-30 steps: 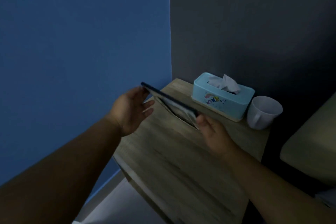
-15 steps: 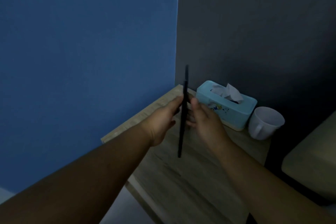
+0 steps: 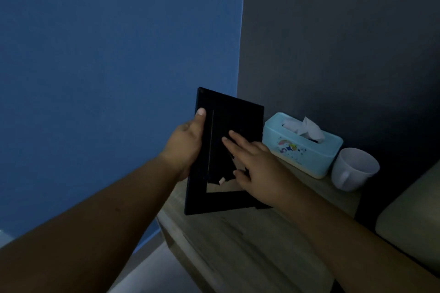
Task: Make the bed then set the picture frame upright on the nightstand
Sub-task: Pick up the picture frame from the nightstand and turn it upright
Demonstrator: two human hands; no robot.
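Dimly lit, the scene shows a black picture frame [image 3: 228, 123] held up over the wooden nightstand [image 3: 250, 245], its dark face turned toward the camera and tilted a little. Its lower edge sits at or just above the tabletop; whether it touches cannot be told. The left hand [image 3: 185, 147] clasps the frame's left edge, thumb [image 3: 200, 114] pressed on the front border and the other fingers hidden behind. The right hand [image 3: 257, 169] lies flat against the front with fingers spread narrowly, covering the lower right part of the frame rather than gripping it. Just beside the frame, to the right, stands a light blue tissue box [image 3: 302, 150] with a tissue [image 3: 307, 128] sticking out of the top. A white mug [image 3: 352, 169] stands just beyond the box, near the nightstand's right edge. Behind are a blue wall [image 3: 107, 78] and a dark grey wall [image 3: 345, 43] meeting in a corner. A pale bed edge [image 3: 412, 216] shows at far right.
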